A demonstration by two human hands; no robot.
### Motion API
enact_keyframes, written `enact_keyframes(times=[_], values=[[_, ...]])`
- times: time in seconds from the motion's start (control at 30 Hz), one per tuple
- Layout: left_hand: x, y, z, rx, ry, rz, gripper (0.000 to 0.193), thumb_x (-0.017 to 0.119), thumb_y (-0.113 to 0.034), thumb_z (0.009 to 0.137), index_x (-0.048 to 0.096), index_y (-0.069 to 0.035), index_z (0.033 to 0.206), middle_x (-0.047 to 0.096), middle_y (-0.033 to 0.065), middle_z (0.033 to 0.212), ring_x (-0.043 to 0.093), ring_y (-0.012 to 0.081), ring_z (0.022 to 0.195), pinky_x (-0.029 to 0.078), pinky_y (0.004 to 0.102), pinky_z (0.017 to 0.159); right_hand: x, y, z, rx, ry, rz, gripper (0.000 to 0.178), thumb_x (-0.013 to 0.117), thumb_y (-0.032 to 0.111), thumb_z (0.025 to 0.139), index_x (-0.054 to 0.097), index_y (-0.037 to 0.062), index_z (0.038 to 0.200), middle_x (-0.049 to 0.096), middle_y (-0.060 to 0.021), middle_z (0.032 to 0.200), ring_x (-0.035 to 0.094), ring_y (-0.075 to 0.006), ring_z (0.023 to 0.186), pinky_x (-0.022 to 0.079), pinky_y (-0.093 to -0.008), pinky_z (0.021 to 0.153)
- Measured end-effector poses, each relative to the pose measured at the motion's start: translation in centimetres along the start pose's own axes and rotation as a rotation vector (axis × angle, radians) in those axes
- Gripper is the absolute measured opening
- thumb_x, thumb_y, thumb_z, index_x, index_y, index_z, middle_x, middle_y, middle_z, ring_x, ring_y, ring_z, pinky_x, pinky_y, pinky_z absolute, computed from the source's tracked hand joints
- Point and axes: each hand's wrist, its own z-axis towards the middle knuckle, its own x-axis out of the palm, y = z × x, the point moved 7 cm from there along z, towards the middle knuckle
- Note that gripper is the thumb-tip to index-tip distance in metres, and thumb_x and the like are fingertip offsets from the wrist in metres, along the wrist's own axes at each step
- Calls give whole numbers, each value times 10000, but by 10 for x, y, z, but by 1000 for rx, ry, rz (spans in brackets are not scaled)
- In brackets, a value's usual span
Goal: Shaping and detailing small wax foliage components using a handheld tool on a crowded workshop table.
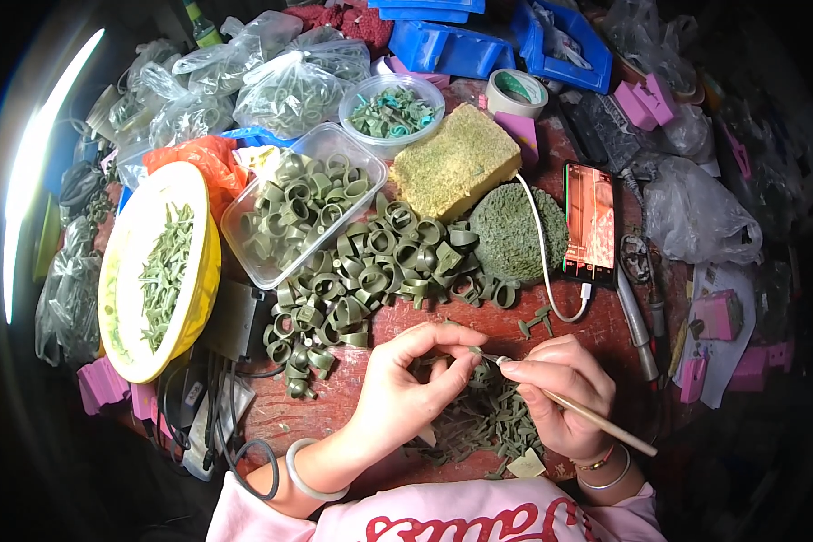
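2 hands (pixel 406 379), 1 wooden-handled tool (pixel 605 422), 1 phone (pixel 590 219), 1 white cable (pixel 543 248), 1 yellow foam block (pixel 456 161), 1 round green pad (pixel 517 237), 1 tape roll (pixel 504 106), 1 yellow basin (pixel 207 275), 2 clear tubs (pixel 336 141), green rings (pixel 399 256) too heaped to count

Small workshop, handwork on little parts. Grounds: red tabletop (pixel 605 316), scuffed and crowded; green rings (pixel 443 259), loose, heaped; clear plastic tub (pixel 336 140) of more rings; yellow basin (pixel 210 271) of thin green pieces (pixel 164 280); filled plastic bags (pixel 294 86); blue bins (pixel 452 50), far side; roll of tape (pixel 522 107); brown-handled hand tool (pixel 605 424), over a pile of small green slivers (pixel 483 420); lit tube lamp (pixel 24 194), left.
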Motion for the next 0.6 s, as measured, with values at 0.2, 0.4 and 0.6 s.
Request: enact_keyframes(times=[0.2, 0.4, 0.6], values=[[3, 8, 2, -60, 53, -160, 228, 640, -10, 866, 649, -13, 1093, 664, 15, 888, 544, 11, 712, 433, 152, 663, -5, -4, 0, 104, 1, 99, 119, 646, 20, 845, 662, 11, 962, 625, -86, 817, 601, -198, 707, 500, -297, 634], [9, 6, 1, -212, 170, -405, 251, 645, -45, 884, 633, -2, 1130, 691, 69, 976, 639, 99, 924, 489, 217, 836, -10, -20, -5, 249, -58, 252, 109, 588, 59, 905, 645, 4, 979, 659, -96, 865, 611, -173, 755, 486, -277, 671], [11, 5, 3, -163, 126, -402, 253, 648, 30, 851, 633, 20, 1103, 681, 76, 937, 622, 74, 785, 496, 176, 689, -7, -20, -5, 239, -9, 232, 120, 607, 70, 895, 659, 21, 991, 658, -94, 866, 615, -173, 755, 489, -279, 667]])
